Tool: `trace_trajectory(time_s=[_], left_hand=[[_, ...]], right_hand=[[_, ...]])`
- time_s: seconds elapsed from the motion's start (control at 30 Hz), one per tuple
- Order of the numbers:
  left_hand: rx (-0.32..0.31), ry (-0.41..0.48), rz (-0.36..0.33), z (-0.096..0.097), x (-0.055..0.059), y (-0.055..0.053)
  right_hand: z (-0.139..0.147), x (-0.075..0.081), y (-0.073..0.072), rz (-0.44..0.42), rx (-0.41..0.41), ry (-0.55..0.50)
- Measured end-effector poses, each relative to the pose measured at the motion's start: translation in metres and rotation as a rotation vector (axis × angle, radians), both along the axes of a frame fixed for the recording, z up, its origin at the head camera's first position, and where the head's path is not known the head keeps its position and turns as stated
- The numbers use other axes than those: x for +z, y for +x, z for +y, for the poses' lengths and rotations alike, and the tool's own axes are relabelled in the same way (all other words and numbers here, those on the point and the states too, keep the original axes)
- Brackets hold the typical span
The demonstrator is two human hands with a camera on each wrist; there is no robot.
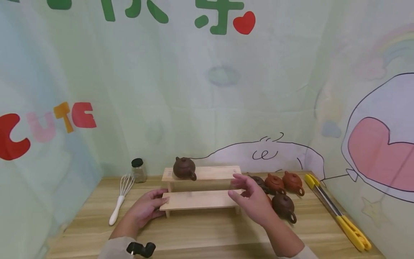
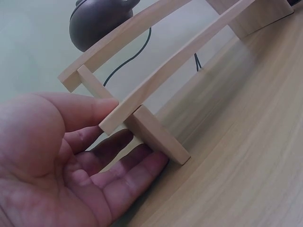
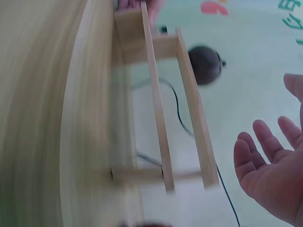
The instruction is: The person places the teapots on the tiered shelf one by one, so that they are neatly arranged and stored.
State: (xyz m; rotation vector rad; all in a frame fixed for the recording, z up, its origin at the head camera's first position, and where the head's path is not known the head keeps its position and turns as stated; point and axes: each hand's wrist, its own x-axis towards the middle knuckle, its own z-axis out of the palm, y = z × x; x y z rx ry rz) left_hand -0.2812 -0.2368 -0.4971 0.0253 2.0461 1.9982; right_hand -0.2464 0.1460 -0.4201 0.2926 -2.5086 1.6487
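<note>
Near the wooden stand (image 1: 200, 200), the right hand (image 1: 253, 202) hovers, fingers parted.

6+ teapots (image 1: 184, 168), 2 shelves (image 1: 200, 200) — 1 each: whisk (image 1: 120, 202), jar (image 1: 139, 174), tongs (image 1: 339, 218)

A pale wooden, stepped two-tier stand (image 1: 200, 200) rests upright on the wood-grained table (image 1: 194, 235).

rear dark teapot (image 1: 261, 182) partly hidden; green lettering (image 1: 223, 18) cut off by top edge.
</note>
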Motion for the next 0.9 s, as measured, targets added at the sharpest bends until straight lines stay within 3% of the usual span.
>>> trace_trajectory(time_s=[0.2,0.5,0.63,0.9], left_hand=[[-0.006,-0.002,0.0,-0.002,0.001,0.001],[0.0,0.001,-0.002,-0.001,0.003,0.003],[0.002,0.002,0.004,-0.001,0.003,0.003],[-0.003,0.003,-0.008,-0.001,0.002,0.003]], right_hand=[[0.053,-0.004,-0.003,-0.003,-0.04,0.057],[0.133,-0.019,-0.009,-0.047,-0.175,0.186],[0.154,-0.026,-0.014,-0.113,-0.204,0.209],[0.174,-0.046,-0.023,-0.254,-0.176,0.265]])
